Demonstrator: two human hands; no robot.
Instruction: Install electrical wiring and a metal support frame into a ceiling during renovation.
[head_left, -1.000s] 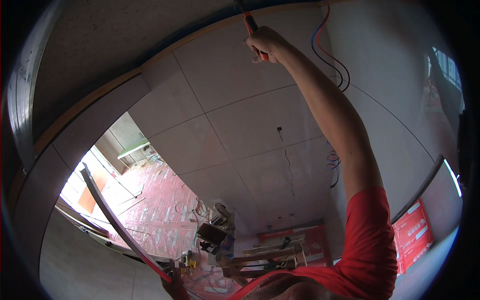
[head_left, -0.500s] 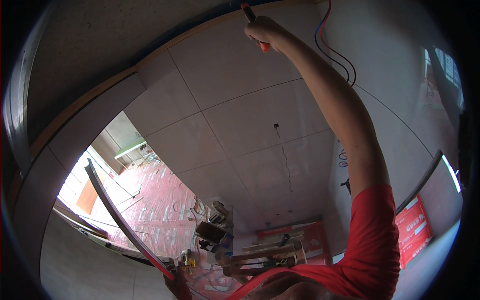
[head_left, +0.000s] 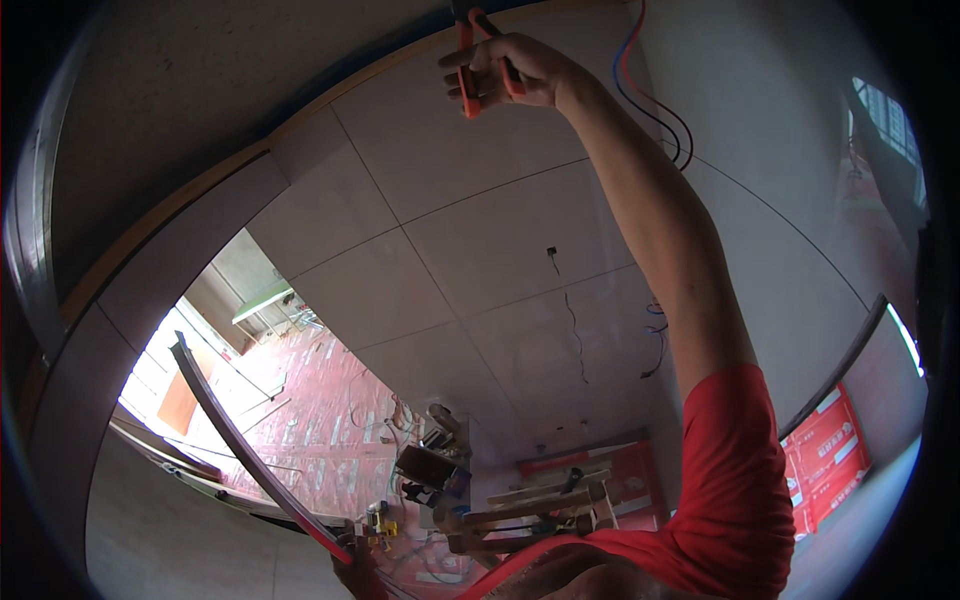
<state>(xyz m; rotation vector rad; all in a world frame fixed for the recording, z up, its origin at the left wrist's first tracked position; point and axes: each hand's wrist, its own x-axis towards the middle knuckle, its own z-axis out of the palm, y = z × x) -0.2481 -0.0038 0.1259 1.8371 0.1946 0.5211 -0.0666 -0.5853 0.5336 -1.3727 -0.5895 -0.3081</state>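
My right hand [head_left: 515, 68], raised high at the top, holds pliers with orange-and-black handles [head_left: 467, 92]. The handles stand apart, with fingers around and between them. The dark head of the pliers points up by the wooden edge strip [head_left: 372, 78] at the wall panels' top; what the jaws touch is too dark to see. Low down, my left hand [head_left: 355, 572] is closed around a long, thin grey strip [head_left: 235, 435], which slants up and left, reddish near the hand. Part of the left hand is cut off by the lower edge.
Red and blue wires [head_left: 655, 105] hang beside my right forearm. Large pale wall panels [head_left: 500, 230] stand ahead, a thin wire [head_left: 572, 330] dangling from one. Below are a wooden stand [head_left: 530, 515], tools [head_left: 378, 520] and red floor covering [head_left: 310, 400]. A dark strip [head_left: 840, 365] slants at right.
The plier handles have spread apart and my right hand's fingers have loosened around them. That hand and arm have shifted slightly left. My left hand still holds the strip.
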